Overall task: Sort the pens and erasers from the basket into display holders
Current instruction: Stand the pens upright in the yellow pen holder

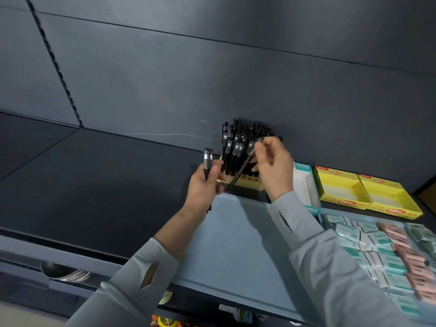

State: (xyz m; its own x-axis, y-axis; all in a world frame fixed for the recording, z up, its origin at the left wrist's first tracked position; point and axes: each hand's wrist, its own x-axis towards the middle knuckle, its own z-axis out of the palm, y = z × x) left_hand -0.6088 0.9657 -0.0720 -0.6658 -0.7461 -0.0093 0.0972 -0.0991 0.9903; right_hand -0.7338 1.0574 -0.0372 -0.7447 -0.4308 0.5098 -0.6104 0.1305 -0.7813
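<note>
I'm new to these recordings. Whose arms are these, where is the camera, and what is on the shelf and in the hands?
No machine here: these are a person's two bare hands, filmed by one camera worn on the head, looking down. The left grip holds a few black pens. The right grip pinches a single pen, tilted toward the yellow holder, which is packed with upright pens on the dark shelf. To the right stand two yellow boxes and small packets, probably erasers.

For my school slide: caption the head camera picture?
Right hand angles a pen at the yellow holder; left hand holds spare pens.
</note>
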